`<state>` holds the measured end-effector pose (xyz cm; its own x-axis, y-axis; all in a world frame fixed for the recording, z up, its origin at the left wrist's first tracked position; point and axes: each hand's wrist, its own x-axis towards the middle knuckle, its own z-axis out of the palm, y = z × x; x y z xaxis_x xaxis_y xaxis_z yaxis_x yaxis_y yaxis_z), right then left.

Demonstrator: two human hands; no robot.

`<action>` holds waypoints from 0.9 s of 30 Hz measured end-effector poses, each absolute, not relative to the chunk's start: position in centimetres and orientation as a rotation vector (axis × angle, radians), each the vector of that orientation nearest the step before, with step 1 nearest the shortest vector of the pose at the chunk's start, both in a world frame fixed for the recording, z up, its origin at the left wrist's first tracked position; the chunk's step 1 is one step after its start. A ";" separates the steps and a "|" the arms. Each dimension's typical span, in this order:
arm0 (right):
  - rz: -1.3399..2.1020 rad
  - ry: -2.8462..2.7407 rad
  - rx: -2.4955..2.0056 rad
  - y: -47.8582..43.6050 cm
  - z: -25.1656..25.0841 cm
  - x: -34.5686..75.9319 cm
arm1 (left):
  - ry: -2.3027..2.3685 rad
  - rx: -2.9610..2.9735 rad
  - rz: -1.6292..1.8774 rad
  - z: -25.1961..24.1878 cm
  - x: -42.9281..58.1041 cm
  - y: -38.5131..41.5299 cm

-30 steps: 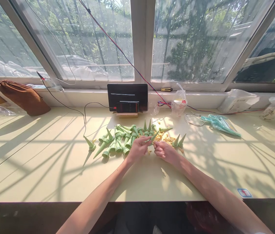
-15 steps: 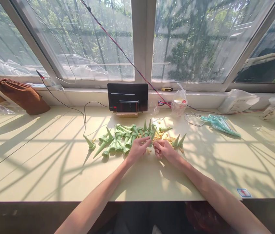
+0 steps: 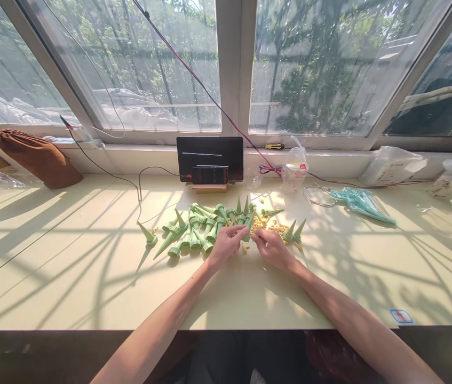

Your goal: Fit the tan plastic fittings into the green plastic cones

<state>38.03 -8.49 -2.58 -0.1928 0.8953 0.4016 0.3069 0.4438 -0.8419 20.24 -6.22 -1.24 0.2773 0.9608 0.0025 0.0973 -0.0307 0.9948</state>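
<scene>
My left hand (image 3: 226,246) pinches a green cone-shaped spike (image 3: 248,223), its tip pointing up and away from me. My right hand (image 3: 271,249) is closed just to its right, fingertips near the spike's base; what it pinches is too small to make out. Both hands rest on the pale table (image 3: 89,277). A heap of several green spikes (image 3: 193,229) lies left of my left hand. Small yellow pieces (image 3: 271,228) are scattered beyond my right hand, with two upright green spikes (image 3: 293,230) beside them.
A black tablet with a phone (image 3: 209,162) stands at the back by the window. A brown cloth bag (image 3: 36,157) lies far left. A clear bag (image 3: 294,169), teal spikes with a wire loop (image 3: 357,202) and white plastic bags (image 3: 389,165) sit at the right.
The green spike in my left hand has swung from lying slantwise to pointing more upright. My right hand has shifted slightly up toward its base.
</scene>
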 end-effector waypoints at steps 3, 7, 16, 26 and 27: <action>0.814 -1.714 -1.061 -8.6 -2.6 38.0 | 1.057 1.450 0.956 -1.5 20.1 -6.2; 1.205 -1.538 -1.057 -8.5 -3.0 37.8 | 1.057 1.459 0.946 -2.0 20.1 -6.0; 2.022 -0.888 -0.723 -7.8 -3.0 38.3 | 0.807 1.608 1.102 -2.0 20.2 -6.0; 1.870 -0.983 -0.740 -8.5 -2.1 37.6 | 0.957 1.519 1.134 -2.7 20.8 -5.9; 1.859 -0.990 -0.744 -8.5 -2.1 37.6 | 0.972 1.521 1.125 -2.6 20.8 -5.9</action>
<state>37.57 -8.51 -2.10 -0.4363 0.8944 -0.0984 -0.4179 -0.2983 -0.8581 20.82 -5.94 -2.60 0.2537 0.9484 0.1901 0.0501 -0.2092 0.9766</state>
